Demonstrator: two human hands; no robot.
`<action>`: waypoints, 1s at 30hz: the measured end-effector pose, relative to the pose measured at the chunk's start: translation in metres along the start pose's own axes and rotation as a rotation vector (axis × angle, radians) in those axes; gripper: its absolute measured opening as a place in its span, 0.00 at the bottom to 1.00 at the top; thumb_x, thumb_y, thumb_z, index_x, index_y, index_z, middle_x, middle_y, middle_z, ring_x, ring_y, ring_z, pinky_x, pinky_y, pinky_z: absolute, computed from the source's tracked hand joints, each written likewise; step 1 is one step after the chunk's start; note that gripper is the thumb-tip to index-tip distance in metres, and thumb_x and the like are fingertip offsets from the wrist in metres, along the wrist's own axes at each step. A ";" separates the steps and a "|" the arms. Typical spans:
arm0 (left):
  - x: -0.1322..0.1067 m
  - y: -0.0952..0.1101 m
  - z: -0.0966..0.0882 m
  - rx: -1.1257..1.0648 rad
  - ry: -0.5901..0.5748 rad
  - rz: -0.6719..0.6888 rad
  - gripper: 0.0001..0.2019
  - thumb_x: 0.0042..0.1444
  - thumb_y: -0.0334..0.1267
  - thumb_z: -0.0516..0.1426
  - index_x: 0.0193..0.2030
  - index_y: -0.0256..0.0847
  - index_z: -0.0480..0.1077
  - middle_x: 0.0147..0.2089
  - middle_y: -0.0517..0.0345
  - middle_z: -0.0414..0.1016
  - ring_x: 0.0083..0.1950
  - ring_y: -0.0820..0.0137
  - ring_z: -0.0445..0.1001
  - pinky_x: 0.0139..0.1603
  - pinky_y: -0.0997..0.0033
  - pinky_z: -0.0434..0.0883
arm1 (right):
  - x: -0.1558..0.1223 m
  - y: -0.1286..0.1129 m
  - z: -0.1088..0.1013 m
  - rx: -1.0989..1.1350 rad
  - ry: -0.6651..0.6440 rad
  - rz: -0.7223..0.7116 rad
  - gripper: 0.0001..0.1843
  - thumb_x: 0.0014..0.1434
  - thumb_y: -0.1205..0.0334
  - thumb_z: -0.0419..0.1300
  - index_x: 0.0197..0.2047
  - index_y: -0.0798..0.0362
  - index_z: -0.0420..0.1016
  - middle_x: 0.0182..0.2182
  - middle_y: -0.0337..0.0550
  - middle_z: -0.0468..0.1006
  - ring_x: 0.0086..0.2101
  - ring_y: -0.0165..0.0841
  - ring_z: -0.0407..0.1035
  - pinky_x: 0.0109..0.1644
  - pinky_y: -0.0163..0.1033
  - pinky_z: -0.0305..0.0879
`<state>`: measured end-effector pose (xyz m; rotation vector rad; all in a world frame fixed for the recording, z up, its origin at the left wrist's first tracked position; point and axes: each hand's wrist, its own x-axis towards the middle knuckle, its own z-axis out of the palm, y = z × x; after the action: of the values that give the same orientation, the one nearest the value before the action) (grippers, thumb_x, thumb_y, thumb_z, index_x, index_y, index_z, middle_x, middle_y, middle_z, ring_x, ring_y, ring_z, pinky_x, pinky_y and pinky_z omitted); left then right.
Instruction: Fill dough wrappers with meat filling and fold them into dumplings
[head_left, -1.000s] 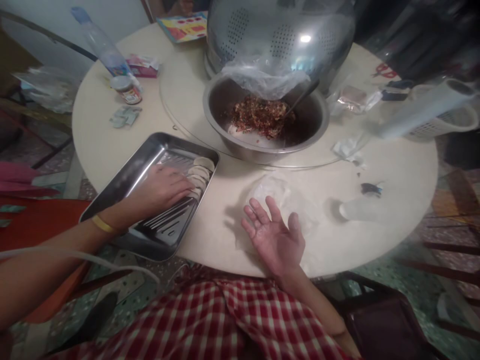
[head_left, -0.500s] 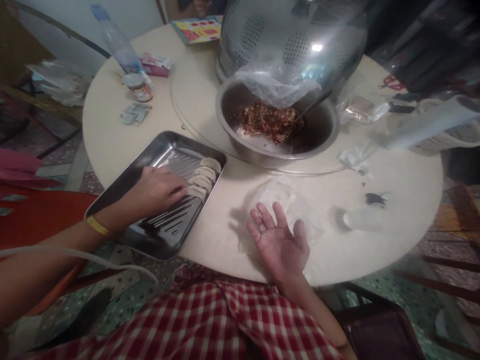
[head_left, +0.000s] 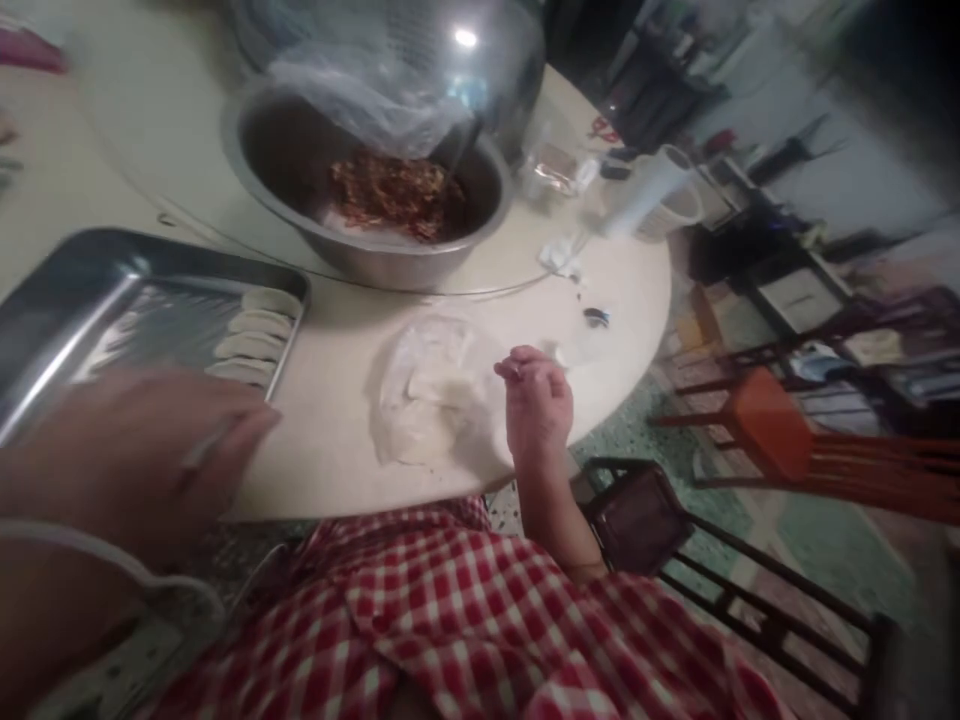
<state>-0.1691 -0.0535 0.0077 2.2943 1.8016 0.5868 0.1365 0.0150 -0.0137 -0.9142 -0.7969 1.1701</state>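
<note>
Silver tray, big and shiny, sits at nine o'clock, and the left hand has just swung back toward eight o'clock, too blurry to tell if it's open. At three o'clock from the crinkly white bag, the right hand, spread out before, is now curled with nothing seen inside. Small pale dumplings lie in a row along the tray's right side, now left alone.

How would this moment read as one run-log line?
left hand: blurred, by metal tray; right hand: fingers curled, beside plastic bag; dumplings: in tray
</note>
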 end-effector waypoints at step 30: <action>0.021 0.111 0.065 -0.822 -0.019 -0.199 0.17 0.64 0.55 0.53 0.49 0.49 0.73 0.53 0.53 0.79 0.56 0.58 0.76 0.61 0.52 0.72 | 0.046 -0.002 0.011 -1.171 -0.590 -0.212 0.06 0.63 0.64 0.60 0.35 0.53 0.79 0.41 0.43 0.81 0.44 0.36 0.70 0.56 0.44 0.62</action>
<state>-0.0397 -0.0551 -0.0066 1.5409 1.3752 1.0203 0.1375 0.0611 -0.0052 -1.3656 -2.1184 0.7092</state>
